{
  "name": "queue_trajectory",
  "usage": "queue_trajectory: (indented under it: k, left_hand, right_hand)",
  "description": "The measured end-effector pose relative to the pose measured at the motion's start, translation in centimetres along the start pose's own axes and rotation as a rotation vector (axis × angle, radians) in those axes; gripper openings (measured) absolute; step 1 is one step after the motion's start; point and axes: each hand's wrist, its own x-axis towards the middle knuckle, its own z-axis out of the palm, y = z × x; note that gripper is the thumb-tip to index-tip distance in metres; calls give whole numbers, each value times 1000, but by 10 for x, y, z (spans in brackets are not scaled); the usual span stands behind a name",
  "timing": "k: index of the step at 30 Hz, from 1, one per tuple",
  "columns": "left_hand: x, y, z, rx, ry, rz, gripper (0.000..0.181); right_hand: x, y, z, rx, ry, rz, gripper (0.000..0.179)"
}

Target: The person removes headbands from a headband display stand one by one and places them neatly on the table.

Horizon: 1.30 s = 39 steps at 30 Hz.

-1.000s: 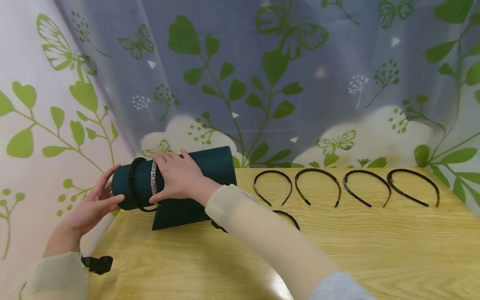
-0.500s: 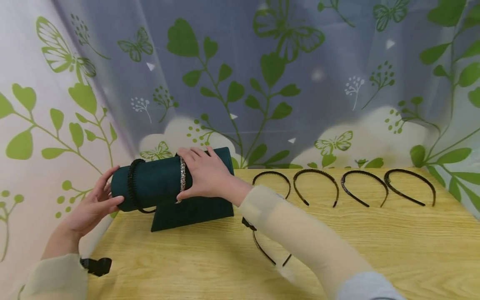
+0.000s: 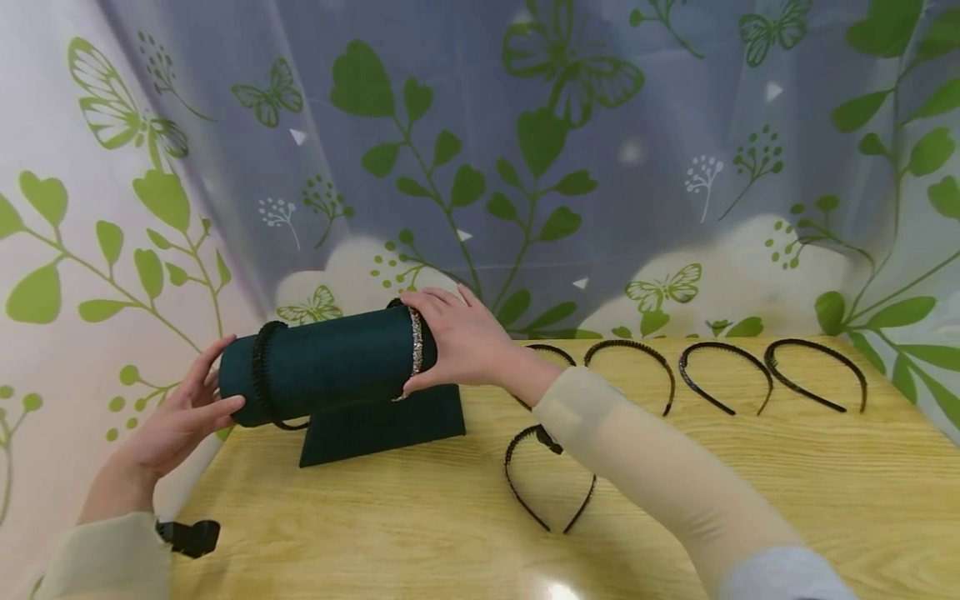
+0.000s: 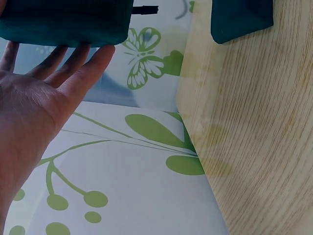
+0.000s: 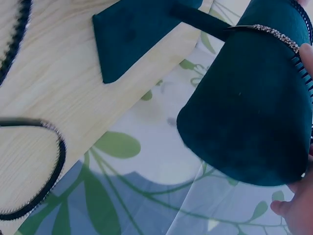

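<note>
A dark green padded roll, a headband stand [image 3: 345,354], stands tilted at the left over its flat base [image 3: 390,427]. My left hand [image 3: 176,417] holds its left end, thumb in front and fingers at the far side; the left wrist view shows those fingertips [image 4: 105,51] against the end. A black headband [image 3: 260,375] sits round the roll near that hand. With my right hand [image 3: 465,342] I grip a silver sparkly headband [image 3: 417,342] around the roll's right part. In the right wrist view this sparkly headband [image 5: 281,34] crosses the roll, and only part of the hand shows.
Several dark headbands lie in a row at the back right of the wooden table [image 3: 360,533], among them a toothed one [image 3: 645,350]. Another headband, with a dark bow [image 3: 550,440], lies in front of them. A leaf-patterned curtain [image 3: 450,150] hangs behind the table.
My right hand has slid the sparkly headband rightward along the roll, away from the black one. My left hand stays on the left end. The bow headband has come into view.
</note>
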Motion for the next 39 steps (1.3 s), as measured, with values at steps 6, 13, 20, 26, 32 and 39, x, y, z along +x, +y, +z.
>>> queue_trajectory:
  k: [6,13,20,26,32,39]
  left_hand:
    - [0,-2,-1,7,0,-4,78]
    - [2,-2,-4,-15,-21,34,78]
    - [2,-1,-4,-11,-18,21,78]
    - [1,-2,-3,-20,-17,19,78]
    - [-1,-2,-2,-21,-20,9,78]
    - [1,-1,-1,2,-10,0,78]
  right_hand:
    - [-11,17,-3,2,20,-26,114]
    - [-14,28,-8,41,14,-51,116]
    - [-7,29,-5,154,-74,-39,121]
    - [-2,26,-4,156,-114,-31,122]
    - [-1,29,-3,175,-92,-30,119]
    - [-12,42,1,381,-58,48,117]
